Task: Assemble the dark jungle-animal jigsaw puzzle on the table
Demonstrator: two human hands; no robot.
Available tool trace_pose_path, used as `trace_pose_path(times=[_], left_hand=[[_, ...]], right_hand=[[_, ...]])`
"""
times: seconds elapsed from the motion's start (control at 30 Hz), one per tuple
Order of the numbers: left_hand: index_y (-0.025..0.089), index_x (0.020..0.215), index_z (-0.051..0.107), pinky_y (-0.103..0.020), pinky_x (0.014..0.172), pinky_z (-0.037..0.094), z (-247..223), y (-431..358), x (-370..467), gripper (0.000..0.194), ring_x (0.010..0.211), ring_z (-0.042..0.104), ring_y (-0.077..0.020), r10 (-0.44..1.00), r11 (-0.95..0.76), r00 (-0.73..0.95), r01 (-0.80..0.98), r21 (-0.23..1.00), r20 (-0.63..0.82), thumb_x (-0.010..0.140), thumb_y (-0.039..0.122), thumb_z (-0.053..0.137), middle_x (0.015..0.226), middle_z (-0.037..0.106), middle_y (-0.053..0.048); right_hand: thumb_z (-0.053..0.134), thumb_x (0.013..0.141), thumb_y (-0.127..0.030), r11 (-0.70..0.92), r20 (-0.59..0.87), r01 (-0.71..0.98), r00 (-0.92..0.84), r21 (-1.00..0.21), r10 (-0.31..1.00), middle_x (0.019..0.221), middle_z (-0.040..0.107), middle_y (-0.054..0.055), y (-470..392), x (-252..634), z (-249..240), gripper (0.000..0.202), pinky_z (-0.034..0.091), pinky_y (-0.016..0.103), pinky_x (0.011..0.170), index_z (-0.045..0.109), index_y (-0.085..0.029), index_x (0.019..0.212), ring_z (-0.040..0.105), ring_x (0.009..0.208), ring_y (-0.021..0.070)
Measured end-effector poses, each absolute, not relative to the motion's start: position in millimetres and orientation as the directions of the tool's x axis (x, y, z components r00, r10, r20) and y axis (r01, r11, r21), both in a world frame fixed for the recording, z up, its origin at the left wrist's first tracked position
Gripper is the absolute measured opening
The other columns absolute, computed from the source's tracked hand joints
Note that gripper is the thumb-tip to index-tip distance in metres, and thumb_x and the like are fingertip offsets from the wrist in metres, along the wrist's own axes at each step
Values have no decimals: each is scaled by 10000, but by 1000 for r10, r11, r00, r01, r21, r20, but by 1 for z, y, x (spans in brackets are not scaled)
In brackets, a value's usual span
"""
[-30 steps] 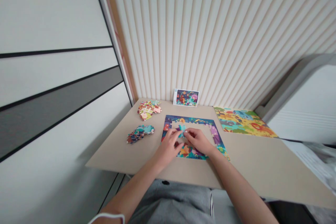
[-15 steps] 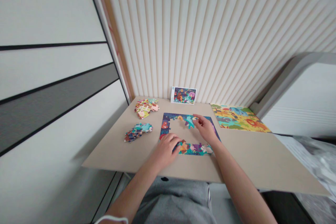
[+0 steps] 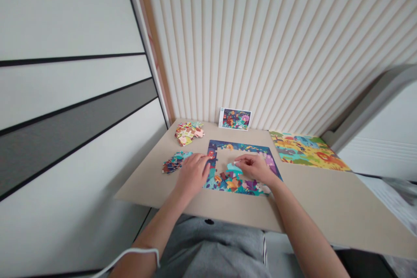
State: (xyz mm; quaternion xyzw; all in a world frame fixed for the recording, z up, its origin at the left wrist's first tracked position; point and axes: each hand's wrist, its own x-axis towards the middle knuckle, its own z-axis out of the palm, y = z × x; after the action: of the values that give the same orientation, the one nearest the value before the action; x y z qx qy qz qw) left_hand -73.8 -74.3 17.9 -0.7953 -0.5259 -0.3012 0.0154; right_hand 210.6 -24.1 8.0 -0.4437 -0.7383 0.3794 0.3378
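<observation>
In the head view, my right hand (image 3: 252,167) pinches a teal puzzle piece (image 3: 232,167) over the inner gap of a partly built jigsaw puzzle (image 3: 224,143). The puzzle's dark blue, colourful border frames bare table. My left hand (image 3: 194,173) hovers or rests at the puzzle's left edge, fingers loosely stretched, nothing visible in them. Just left of it lies a pile of teal and dark blue puzzle pieces (image 3: 174,163), partly covered by that hand. Whether the left fingers touch the puzzle or the pile I cannot tell.
A second pile of lighter puzzle pieces (image 3: 188,133) lies farther back on the table (image 3: 153,189). A picture card (image 3: 235,119) leans against the pleated wall. A yellow animal puzzle (image 3: 304,150) lies at the right. A white cord (image 3: 143,250) crosses my left forearm.
My right hand has moved the teal piece from the puzzle's top edge down toward the middle-left of the gap. My left hand has shifted left, off the bottom border, toward the pile.
</observation>
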Motion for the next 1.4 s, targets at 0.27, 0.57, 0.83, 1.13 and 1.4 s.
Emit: trace_pose_path(times=[0.27,0.57,0.83,1.13,1.4], left_hand=[[235,1350,565,-470,977,438,-1,-50,-152,494,1156,560,-341,959,-100,51,982,163,279,923,480,609,1231,616,-147],[265,1351,580,-398,1048,461,-7,-52,-154,433,1199,581,-265,902,-386,260,845,371,345,941,398,614,1318,594,-79],[252,1377,526,-399,1121,424,16,-73,-121,409,1279,547,-244,841,-481,208,712,511,500,981,352,548,1354,571,-88],[267,1342,532,-462,1110,427,3,-82,-70,493,1286,545,-269,784,-620,511,637,458,352,880,234,702,1378,590,-84],[317,1444,459,-442,1150,402,2,-78,-50,624,1343,491,-250,790,-608,516,588,534,331,888,116,658,1423,524,-71]], right_hand=[[577,958,-436,457,273,490,-402,-742,874,968,723,64,-24,209,10,284,456,301,709,753,-214,944,638,832,193],[550,973,-426,501,288,514,-440,-696,851,963,729,68,-22,209,3,284,492,323,786,736,-217,923,657,875,211],[545,980,-410,518,294,533,-451,-669,843,958,733,63,-21,210,-2,271,495,317,791,733,-221,928,659,860,205],[586,967,-460,582,316,453,-536,-675,783,1038,732,72,-25,207,6,283,503,350,886,743,-233,1031,663,960,221],[768,817,-530,661,273,455,-660,-597,700,1308,645,95,-30,201,3,541,396,443,1091,668,-281,1287,561,1235,285]])
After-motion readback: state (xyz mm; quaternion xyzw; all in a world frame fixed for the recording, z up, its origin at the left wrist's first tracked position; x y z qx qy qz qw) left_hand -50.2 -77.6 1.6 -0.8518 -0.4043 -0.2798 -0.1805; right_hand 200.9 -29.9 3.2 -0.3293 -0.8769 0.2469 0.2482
